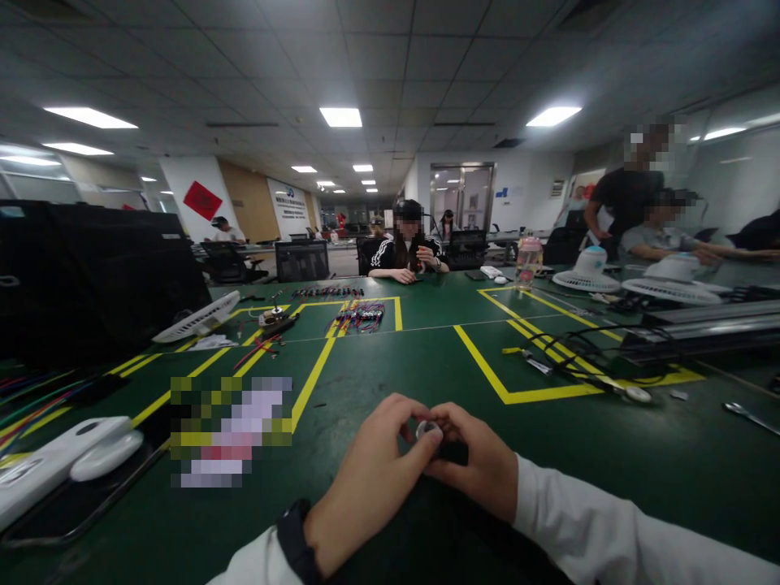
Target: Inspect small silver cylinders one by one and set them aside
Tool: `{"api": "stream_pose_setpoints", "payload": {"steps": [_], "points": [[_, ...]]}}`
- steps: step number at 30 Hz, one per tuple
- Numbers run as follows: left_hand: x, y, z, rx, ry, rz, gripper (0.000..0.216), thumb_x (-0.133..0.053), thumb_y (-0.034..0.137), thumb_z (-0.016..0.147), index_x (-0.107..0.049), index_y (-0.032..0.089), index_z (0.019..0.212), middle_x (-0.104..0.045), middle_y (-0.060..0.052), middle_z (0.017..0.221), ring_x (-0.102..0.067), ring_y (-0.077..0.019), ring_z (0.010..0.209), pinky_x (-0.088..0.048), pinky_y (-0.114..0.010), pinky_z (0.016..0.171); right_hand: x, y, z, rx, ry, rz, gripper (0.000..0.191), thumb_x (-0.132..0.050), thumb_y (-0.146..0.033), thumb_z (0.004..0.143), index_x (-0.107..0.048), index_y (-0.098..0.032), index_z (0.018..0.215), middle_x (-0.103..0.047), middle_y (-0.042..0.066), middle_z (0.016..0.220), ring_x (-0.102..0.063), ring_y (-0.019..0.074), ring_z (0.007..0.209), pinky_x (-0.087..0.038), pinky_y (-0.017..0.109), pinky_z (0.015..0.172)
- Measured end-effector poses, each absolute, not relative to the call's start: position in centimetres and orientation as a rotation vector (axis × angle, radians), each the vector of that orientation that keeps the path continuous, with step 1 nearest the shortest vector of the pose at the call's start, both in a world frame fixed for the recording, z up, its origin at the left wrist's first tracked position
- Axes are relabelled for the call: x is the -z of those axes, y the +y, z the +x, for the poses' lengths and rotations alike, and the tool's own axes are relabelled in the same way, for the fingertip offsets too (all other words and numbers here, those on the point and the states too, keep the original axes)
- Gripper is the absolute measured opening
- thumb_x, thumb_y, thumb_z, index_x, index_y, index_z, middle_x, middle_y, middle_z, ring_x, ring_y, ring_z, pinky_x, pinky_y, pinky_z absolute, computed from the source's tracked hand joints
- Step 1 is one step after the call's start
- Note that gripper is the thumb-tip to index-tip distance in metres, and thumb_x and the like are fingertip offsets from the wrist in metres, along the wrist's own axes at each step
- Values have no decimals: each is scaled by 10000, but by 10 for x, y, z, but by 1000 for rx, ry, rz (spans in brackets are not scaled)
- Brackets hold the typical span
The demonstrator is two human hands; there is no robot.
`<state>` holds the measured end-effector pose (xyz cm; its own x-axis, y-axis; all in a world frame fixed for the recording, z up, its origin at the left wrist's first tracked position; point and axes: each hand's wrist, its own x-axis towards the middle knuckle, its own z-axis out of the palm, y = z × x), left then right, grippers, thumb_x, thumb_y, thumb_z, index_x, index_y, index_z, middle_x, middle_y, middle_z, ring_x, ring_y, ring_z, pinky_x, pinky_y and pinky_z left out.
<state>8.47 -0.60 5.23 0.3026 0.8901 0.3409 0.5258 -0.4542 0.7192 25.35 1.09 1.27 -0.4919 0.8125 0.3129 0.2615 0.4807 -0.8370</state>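
Just above the green table, both my hands meet around a small, round, translucent thing [427, 427] with a pale rim; its exact kind is hard to make out. My left hand [379, 461] grips it from the left, thumb across its near side and index finger curled over the far side. From the right, my right hand [484, 461] has its fingers and thumb closed against the same piece. The fingers cover much of it.
Yellow tape marks the green table [390, 374]. Coloured wires [364, 315] lie ahead, dark cables [564, 353] and a wrench [751, 416] to the right. A white device [67, 463] is at left. A person [409, 248] sits opposite.
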Motion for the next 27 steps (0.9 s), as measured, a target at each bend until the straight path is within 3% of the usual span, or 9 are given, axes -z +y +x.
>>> {"api": "stream_pose_setpoints", "payload": {"steps": [4,10,15,21,27], "points": [[-57,0,87,-1025,1268,2101,75,-600,226,815,-661,218,773,-629,-22,822,-593,-195,762,-444,-299,649,-12,12,254,-961,-2006,-894,369,-660,-186,716,-476,-152,1034,-574,41,1003,-564,132,882,-481,284,794],[-55,1,63,-1036,1346,2048,181,-540,327,857,-675,216,905,-690,-45,874,-624,-217,762,-457,-321,637,-14,9,255,-937,-2006,-954,367,-650,-152,702,-486,-159,1030,-573,26,978,-548,130,872,-459,279,782],[-35,-1,45,-924,1323,2102,176,-559,194,833,-686,231,949,-711,-47,908,-622,-233,830,-451,-352,742,-16,7,255,-926,-2002,-981,369,-642,-137,695,-488,-159,1029,-572,22,974,-546,124,864,-455,277,785],[-23,-1,48,-844,1209,2165,142,-630,135,768,-696,255,804,-691,-20,860,-576,-242,872,-405,-376,830,-13,8,254,-921,-2005,-976,378,-639,-130,693,-482,-160,1035,-575,26,986,-555,121,870,-467,268,792],[-23,-3,42,-940,1207,2003,357,-604,176,800,-576,283,1139,-644,-35,1023,-576,-226,904,-442,-367,830,-15,7,260,-859,-2000,-989,367,-650,-193,720,-492,-166,1050,-571,41,1014,-560,141,914,-483,296,836]]}}
